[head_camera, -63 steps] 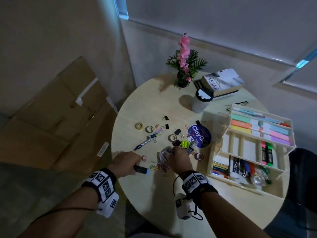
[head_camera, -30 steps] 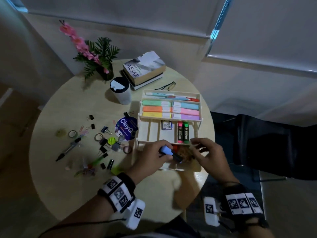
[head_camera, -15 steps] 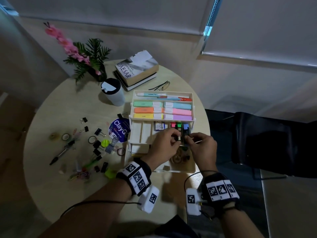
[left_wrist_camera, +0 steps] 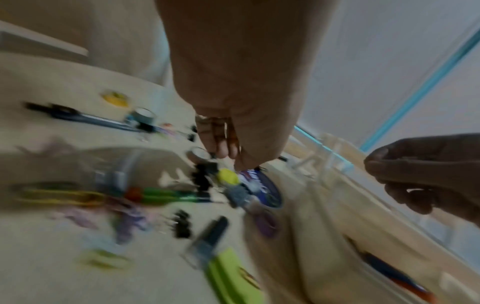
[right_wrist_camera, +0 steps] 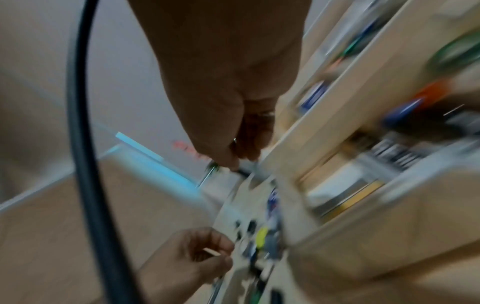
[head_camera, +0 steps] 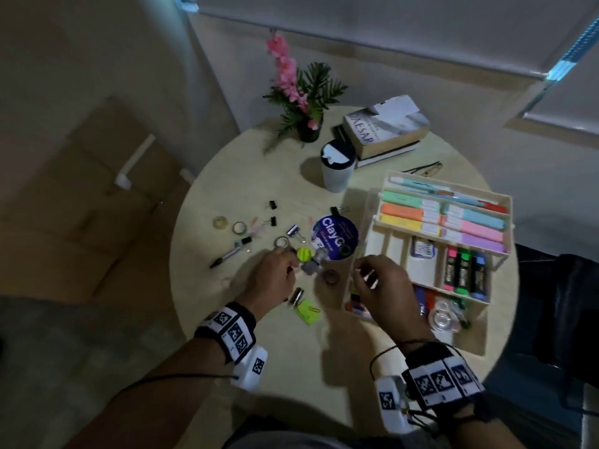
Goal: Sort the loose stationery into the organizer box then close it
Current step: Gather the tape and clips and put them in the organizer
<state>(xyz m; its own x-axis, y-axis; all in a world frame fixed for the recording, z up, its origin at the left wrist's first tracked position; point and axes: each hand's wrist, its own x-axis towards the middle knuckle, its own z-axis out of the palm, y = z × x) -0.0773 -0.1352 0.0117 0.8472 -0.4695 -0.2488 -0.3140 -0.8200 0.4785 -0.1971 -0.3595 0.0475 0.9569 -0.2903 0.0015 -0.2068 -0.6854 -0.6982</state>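
Observation:
The open organizer box [head_camera: 510,222] stands at the table's right, with pastel highlighters in its top tier and pink, green and blue markers [head_camera: 463,270] in the middle one. My left hand [head_camera: 287,259] hovers over the loose pile, fingers curled down beside a yellow-green clip [head_camera: 304,253] and a grey clip [head_camera: 309,267]. I see nothing between its fingertips [left_wrist_camera: 221,150]. My right hand [head_camera: 364,270] hangs loosely curled and empty above the box's left edge. Tape rings [head_camera: 240,227], a black pen [head_camera: 227,256], a round ClayGo pack [head_camera: 335,237] and green sticky notes [head_camera: 307,311] lie loose. Both wrist views are blurred.
A lidded cup [head_camera: 337,170], stacked books [head_camera: 385,128], a flower pot [head_camera: 308,124] and glasses [head_camera: 424,168] sit at the table's back. Cardboard boxes [head_camera: 81,189] lie on the floor to the left. A dark seat [head_camera: 557,303] is close behind the organizer.
Both hands have left the organizer's middle tier, where the blue marker now lies beside the pink and green ones. The left hand has moved left to the loose pile; the right has pulled back.

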